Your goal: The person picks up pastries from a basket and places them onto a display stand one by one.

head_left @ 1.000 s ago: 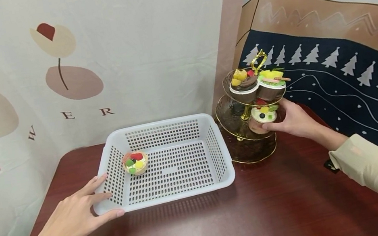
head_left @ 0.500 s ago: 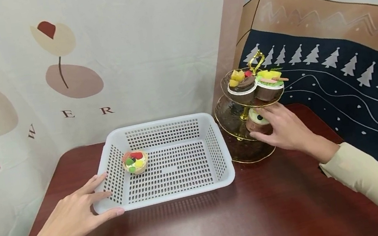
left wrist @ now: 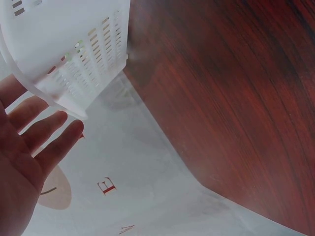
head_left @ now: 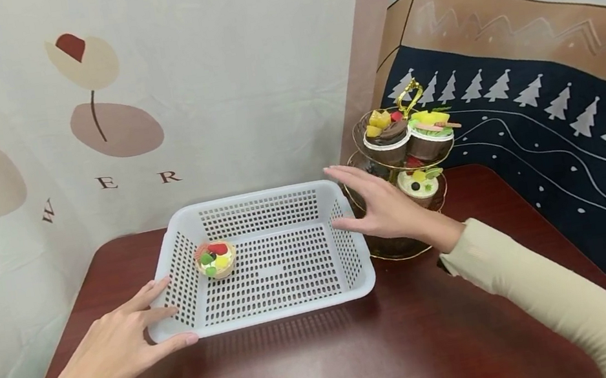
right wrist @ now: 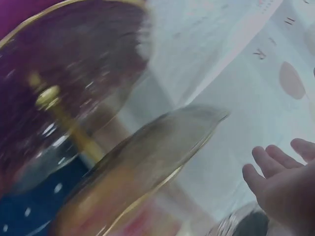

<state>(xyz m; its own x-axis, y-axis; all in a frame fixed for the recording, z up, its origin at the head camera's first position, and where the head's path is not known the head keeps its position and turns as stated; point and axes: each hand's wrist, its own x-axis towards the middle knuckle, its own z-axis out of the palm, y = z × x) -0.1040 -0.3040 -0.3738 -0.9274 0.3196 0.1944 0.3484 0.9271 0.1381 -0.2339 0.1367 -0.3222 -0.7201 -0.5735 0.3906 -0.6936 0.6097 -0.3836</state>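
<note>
In the head view, my left hand (head_left: 112, 348) touches the left rim of a white perforated plastic basket (head_left: 275, 316), fingers spread and fairly straight. The left wrist view shows those fingers beside the basket's outer wall. A fruit-topped tart (head_left: 216, 260) sits in the basket's left end. My right hand (head_left: 378, 205) holds nothing; it is over the basket's right end, fingers extended and thumb apart. Behind it stands a gold-rimmed tiered stand (head_left: 409, 95), partly hidden by the hand. A cream-topped dessert cup (head_left: 419, 187) is on its middle tier.
Two chocolate-coloured dessert cups, one with yellow fruit (head_left: 387, 140) and one with green topping (head_left: 430, 137), stand on the top tier. Everything rests on a dark red wooden table (head_left: 330, 368). Printed cloths (head_left: 240, 81) hang behind the table.
My right hand has let go of the cream-topped dessert cup on the middle tier and moved left toward the basket. The cup stays on the stand. My left hand has not moved.
</note>
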